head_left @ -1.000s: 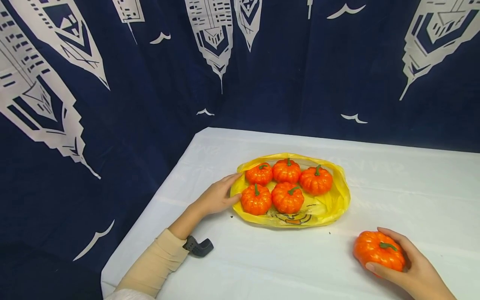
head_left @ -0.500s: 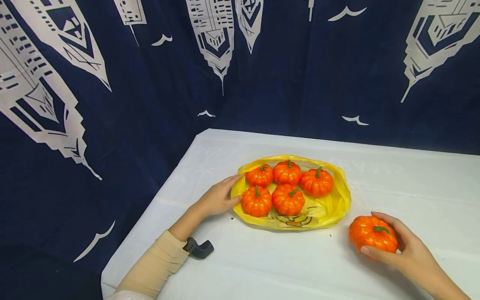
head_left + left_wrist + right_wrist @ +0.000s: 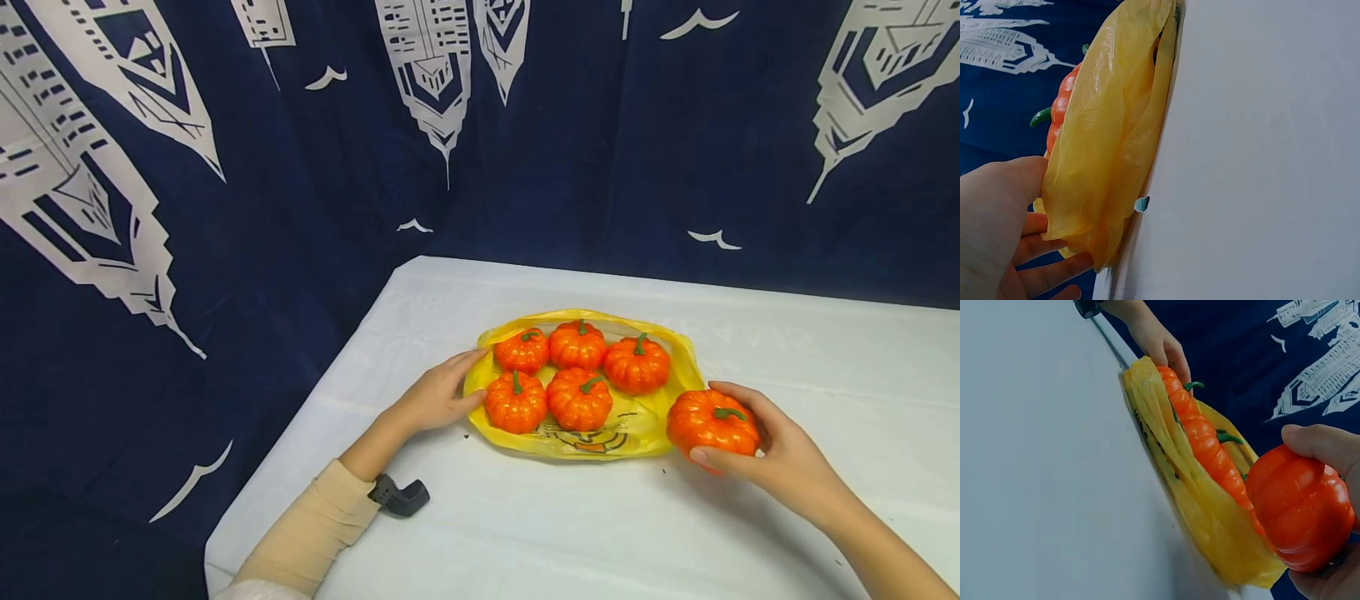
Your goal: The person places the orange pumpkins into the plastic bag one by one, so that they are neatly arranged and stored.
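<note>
A yellow plastic bag (image 3: 645,437), its mouth spread wide, lies on the table with several small orange pumpkins (image 3: 580,400) with green stems inside it. My left hand (image 3: 433,396) holds the bag's left end, thumb and fingers at its rim; in the left wrist view the thumb overlaps the edge of the yellow plastic (image 3: 1094,150). My right hand (image 3: 780,450) grips another pumpkin (image 3: 708,423), raised over the table at the bag's right end. Seen from the right wrist, this pumpkin (image 3: 1300,506) sits between thumb and fingers, in front of the bag's near end.
A white cloth covers the table (image 3: 525,533). Behind and to the left hangs a dark blue curtain (image 3: 570,183) printed with white buildings and birds. A black band (image 3: 401,496) is on the left wrist. Small dark specks lie near the bag.
My right hand has carried its pumpkin leftward and away from me, from the table's near right up to the bag's right end. The left hand has stayed at the bag's rim.
</note>
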{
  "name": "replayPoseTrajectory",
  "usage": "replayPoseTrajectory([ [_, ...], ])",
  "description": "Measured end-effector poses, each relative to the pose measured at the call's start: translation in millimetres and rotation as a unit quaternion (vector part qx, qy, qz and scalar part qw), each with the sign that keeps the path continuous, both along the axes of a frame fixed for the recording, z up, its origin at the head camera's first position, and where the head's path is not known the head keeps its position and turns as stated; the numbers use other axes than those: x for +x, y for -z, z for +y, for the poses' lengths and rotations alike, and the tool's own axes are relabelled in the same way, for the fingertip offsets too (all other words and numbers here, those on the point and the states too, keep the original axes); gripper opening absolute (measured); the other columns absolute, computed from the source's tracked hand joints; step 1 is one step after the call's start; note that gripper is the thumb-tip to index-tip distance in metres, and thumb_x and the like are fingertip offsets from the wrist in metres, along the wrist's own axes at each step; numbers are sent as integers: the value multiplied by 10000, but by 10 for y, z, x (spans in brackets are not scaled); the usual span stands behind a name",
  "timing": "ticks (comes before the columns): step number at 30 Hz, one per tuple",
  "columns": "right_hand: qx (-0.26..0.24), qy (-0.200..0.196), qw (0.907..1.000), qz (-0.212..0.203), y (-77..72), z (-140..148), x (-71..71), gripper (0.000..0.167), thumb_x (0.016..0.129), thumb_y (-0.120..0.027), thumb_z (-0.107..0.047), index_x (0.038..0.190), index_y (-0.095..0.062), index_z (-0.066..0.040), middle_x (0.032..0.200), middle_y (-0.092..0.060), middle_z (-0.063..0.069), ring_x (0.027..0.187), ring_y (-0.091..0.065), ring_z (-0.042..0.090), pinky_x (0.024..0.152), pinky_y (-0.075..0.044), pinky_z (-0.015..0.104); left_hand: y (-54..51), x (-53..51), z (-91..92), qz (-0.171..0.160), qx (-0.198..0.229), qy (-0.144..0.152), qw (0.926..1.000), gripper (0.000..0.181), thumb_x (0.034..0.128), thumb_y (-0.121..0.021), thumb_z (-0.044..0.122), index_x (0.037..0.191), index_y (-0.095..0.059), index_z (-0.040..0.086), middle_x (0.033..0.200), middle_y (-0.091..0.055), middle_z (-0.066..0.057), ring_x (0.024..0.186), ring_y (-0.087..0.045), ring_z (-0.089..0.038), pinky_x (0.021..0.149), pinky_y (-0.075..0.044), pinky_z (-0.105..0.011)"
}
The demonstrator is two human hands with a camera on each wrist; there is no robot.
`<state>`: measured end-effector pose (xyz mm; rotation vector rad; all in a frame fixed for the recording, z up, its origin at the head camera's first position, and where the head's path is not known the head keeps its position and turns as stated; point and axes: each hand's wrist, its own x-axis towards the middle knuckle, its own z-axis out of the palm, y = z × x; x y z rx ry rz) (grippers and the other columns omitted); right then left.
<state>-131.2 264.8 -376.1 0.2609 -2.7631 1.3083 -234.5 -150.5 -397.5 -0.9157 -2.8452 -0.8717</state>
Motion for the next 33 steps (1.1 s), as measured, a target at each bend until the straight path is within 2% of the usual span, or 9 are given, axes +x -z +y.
replayPoseTrajectory([
  [6,-201,-132,9995,212,-94,-119,-58,770,811,-805,-166,1452,-389,-73,1309,-495,58,999,-498,-101,757,-480,106,3,-17,3,2,-31,0,10000,675,925,-608,284,1493,-361,15,1497,-404,-172,1374,-384,-317,1125,-316,-440],
  [12,-354,-322,9988,89,-146,-254,-130,782,820,-798,-183,1460,-368,-50,1368,-469,197,1013,-477,-108,784,-470,96,9,-32,1,-35,-46,18,10000,679,928,-606,294,1497,-356,22,1503,-397,-167,1378,-379,-309,1128,-311,-431],
  [15,-427,-395,9983,0,-159,-320,-176,793,821,-794,-174,1472,-358,-50,1385,-458,218,1033,-478,-84,794,-468,102,16,-36,-3,-25,-41,28,10000,681,928,-603,298,1500,-352,26,1506,-394,-164,1380,-377,-308,1129,-310,-432],
  [17,-477,-448,9978,-59,-169,-362,-206,800,822,-792,-166,1478,-350,-46,1391,-452,230,1083,-509,11,800,-472,112,18,-35,-4,-27,-36,25,10000,680,928,-603,295,1500,-352,27,1506,-394,-164,1380,-377,-309,1129,-309,-434],
  [22,-554,-467,9969,-323,-196,-460,-259,817,833,-786,-210,1485,-325,-36,1406,-432,258,1189,-504,358,802,-468,126,10,-27,2,-47,-29,22,10000,680,925,-606,288,1500,-353,28,1504,-396,-164,1379,-378,-308,1130,-307,-435],
  [26,-545,-398,9966,-478,-193,-510,-287,828,834,-784,-248,1488,-322,-42,1413,-418,263,1208,-483,422,807,-463,143,1,-19,6,-48,-29,25,10000,679,924,-606,287,1498,-355,25,1503,-397,-167,1378,-379,-310,1130,-308,-437],
  [28,-498,-366,9969,-489,-188,-529,-293,829,829,-788,-262,1484,-329,-45,1411,-420,262,1207,-485,424,848,-483,215,-5,-15,8,-52,-16,31,10000,677,923,-604,285,1496,-358,22,1502,-397,-171,1377,-380,-314,1129,-309,-442],
  [31,-420,-321,9972,-522,-182,-553,-304,841,823,-791,-293,1484,-331,-49,1413,-414,267,1210,-477,437,926,-498,407,-6,-15,6,-61,-12,18,10000,677,924,-603,288,1497,-358,23,1502,-398,-170,1377,-380,-315,1127,-312,-445],
  [33,-374,-287,9974,-545,-178,-565,-314,855,818,-793,-313,1485,-329,-49,1420,-403,277,1220,-464,454,961,-464,536,-3,-18,3,-78,-21,6,10000,680,924,-604,293,1499,-356,28,1504,-396,-168,1379,-377,-313,1127,-312,-445],
])
